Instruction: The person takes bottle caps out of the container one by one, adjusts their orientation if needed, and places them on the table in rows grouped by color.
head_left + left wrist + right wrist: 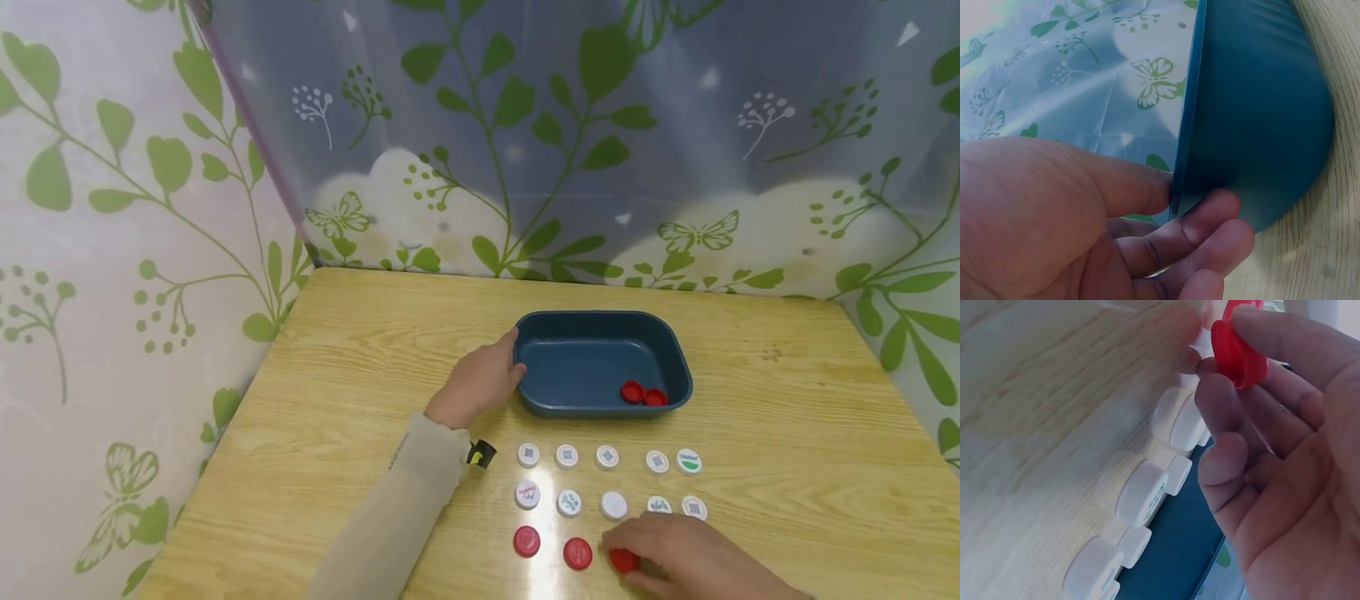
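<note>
My left hand [480, 379] holds the left end of a dark blue plastic tub [603, 413]. In the left wrist view, the thumb lies on one side of its rim [1188, 119] and curled fingers [1229, 240] are on the other. Two red bottle caps [632, 392] lie inside, in the near right corner. Low over the front row, my right hand [678, 554] pinches another red bottle cap [1235, 353] between thumb and fingers. Left of it on the table lie two more red caps [577, 553].
Behind the front row, white bottle caps [613, 505] with printed tops lie in two rows on the wooden table [360, 333]. The right hand partly covers the nearer row's right end. Patterned curtains [525, 167] hang along the table's back and sides.
</note>
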The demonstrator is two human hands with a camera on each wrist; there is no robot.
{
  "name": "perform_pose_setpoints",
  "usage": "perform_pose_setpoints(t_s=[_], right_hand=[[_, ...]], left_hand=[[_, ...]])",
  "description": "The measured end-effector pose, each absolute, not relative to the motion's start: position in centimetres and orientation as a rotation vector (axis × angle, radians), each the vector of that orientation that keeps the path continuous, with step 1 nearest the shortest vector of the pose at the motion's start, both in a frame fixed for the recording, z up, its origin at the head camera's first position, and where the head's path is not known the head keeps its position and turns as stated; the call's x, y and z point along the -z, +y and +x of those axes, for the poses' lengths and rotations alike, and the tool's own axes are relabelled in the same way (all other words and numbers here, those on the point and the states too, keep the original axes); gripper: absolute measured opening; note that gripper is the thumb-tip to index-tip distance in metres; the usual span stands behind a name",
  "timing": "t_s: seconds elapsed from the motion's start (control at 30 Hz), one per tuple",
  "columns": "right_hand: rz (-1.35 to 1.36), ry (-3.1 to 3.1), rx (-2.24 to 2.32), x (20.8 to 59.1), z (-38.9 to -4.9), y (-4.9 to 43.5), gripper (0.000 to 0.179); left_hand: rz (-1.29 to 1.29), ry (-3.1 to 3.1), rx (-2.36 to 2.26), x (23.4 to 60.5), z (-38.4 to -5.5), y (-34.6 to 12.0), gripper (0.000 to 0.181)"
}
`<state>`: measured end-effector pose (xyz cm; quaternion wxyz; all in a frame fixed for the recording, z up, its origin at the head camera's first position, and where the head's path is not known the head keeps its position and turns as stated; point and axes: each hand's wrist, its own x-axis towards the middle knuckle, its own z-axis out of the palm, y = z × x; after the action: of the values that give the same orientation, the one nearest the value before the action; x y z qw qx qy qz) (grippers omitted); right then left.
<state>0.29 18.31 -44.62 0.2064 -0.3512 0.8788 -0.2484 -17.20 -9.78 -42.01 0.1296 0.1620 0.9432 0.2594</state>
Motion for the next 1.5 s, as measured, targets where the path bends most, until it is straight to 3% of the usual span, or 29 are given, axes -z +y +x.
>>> perform_pose_setpoints(t_s=[0.33, 0.6, 1.23, 1.37, 1.5], right_hand=[[-0.911, 2.509, 0.461, 44.2, 0.3, 18.1, 0.023], [-1.070, 2.547, 0.649, 44.6, 0.9, 17.9, 0.016], [-0.943, 2.506, 0.601, 43.9, 0.8, 18.4, 0.019], [-1.154, 2.606, 0.580, 41.7, -0.9, 19.7, 0.018], [-1.178, 2.753, 0.498, 37.8, -5.4, 20.8, 0.017]], left_hand=[[0.454, 2.723, -0.756, 41.6, -17.2, -9.6, 0.066], [0.453, 2.724, -0.750, 41.7, -17.1, -9.5, 0.066], [0.449, 2.713, -0.742, 41.9, -17.1, -9.2, 0.066], [0.452, 2.713, -0.746, 41.9, -17.1, -9.2, 0.067], [0.448, 2.722, -0.741, 42.0, -17.2, -9.4, 0.067]])
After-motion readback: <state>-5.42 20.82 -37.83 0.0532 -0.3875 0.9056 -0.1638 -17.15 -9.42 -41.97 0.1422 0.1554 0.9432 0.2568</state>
